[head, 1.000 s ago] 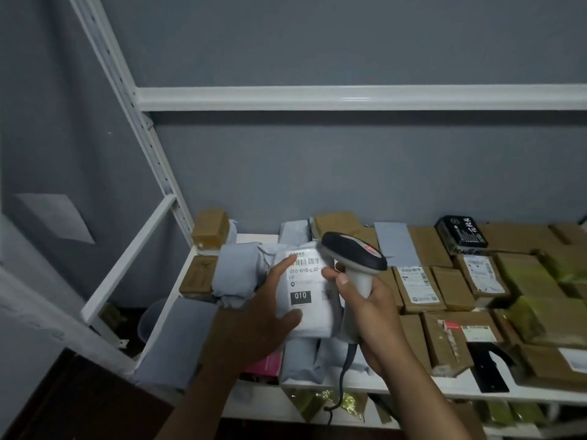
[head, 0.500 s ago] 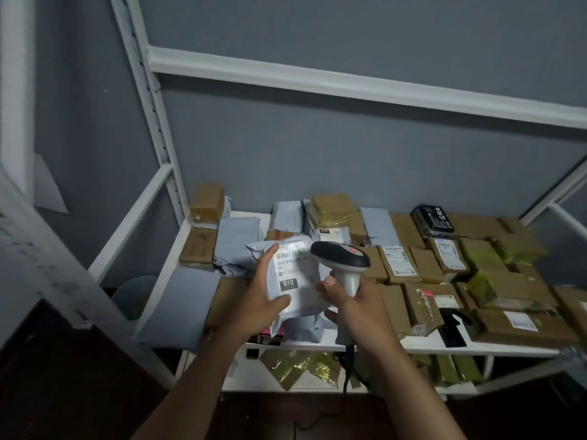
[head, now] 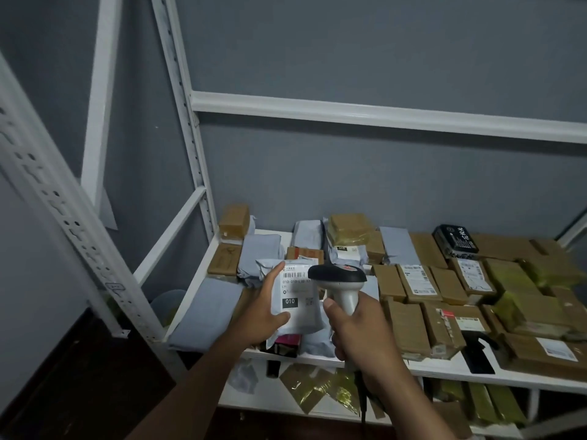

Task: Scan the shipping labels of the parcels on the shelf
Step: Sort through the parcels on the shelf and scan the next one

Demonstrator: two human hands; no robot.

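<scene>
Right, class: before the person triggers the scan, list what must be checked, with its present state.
1. Left hand holds parcel: ok.
2. Label faces up, barcode showing: ok.
3. Right hand grips scanner: ok.
4. Scanner window aimed at barcode: cannot tell.
5. Thumb clear of barcode: ok.
6. Finger on trigger: cannot tell.

Dim, flat light is filling the room, with a cool grey cast lying over everything. The label [head: 297, 290] between the hands is showing brightest, its print slightly soft. Shadow is pooling below the left hand [head: 263, 315] at the dark floor corner. The wide lens is bending the uprights [head: 187, 122] above and left of the hands. Parcels [head: 521, 300] far right of the right hand [head: 355, 331] are looking muddy, with tape glinting faintly.
</scene>
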